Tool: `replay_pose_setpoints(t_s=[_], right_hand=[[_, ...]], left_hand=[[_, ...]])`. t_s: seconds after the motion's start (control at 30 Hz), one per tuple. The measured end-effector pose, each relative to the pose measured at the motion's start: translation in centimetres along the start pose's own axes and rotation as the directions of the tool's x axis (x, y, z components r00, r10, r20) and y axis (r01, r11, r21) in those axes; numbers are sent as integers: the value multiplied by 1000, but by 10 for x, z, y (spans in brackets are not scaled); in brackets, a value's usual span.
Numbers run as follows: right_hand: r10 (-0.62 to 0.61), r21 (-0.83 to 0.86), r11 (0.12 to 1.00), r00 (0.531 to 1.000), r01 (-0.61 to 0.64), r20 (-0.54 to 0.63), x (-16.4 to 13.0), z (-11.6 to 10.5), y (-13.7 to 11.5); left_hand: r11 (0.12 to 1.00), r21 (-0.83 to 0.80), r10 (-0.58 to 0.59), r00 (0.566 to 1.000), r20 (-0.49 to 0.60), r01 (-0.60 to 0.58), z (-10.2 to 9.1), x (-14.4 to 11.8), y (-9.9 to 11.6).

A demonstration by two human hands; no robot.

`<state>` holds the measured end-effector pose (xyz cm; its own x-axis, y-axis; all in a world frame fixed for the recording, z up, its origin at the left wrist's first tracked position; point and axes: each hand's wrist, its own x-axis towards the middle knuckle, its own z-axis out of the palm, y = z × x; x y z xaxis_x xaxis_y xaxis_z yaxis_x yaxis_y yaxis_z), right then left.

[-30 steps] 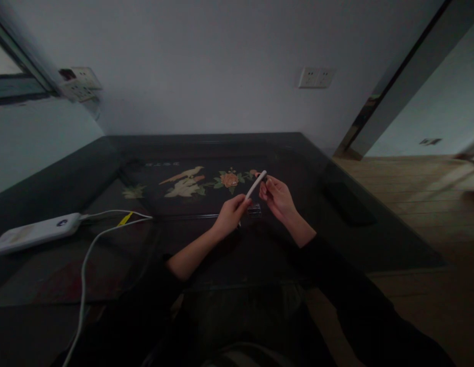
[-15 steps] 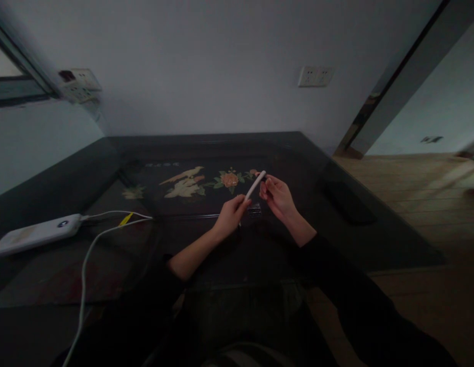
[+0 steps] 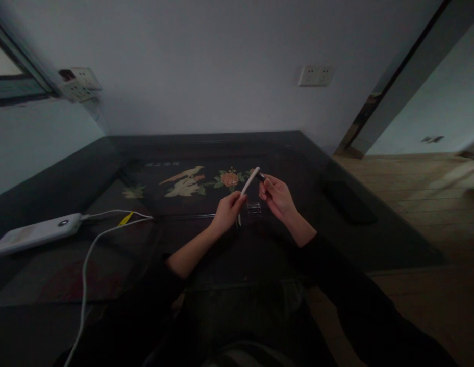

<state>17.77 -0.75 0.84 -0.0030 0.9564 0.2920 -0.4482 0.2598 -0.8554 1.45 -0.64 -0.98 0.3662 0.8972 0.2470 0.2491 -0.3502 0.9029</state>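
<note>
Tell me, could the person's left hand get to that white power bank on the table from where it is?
Probably yes, once it lets go. The left hand holds the white stick at its lower end. The power bank lies on the table to that side, with only its white cable between them.

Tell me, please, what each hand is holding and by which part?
The left hand pinches the white stick at its lower part; the right hand pinches something small and dark at its upper tip.
</note>
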Motion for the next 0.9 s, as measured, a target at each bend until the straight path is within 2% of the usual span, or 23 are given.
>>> replay_pose_setpoints(t_s=[0.17, 0.47, 0.9], right_hand=[[6, -6, 1000, 1000, -6, -18, 1, -1, 0], [10, -23, 1000, 999, -10, -30, 0, 0, -2], [21, -13, 1000, 1000, -21, -19, -1, 2, -3]], left_hand=[[1000, 4, 0, 1000, 5, 0, 1, -2, 2], [1000, -18, 28, 994, 107, -26, 8, -10, 11], [1000, 22, -1, 1000, -15, 1, -2, 0, 2]])
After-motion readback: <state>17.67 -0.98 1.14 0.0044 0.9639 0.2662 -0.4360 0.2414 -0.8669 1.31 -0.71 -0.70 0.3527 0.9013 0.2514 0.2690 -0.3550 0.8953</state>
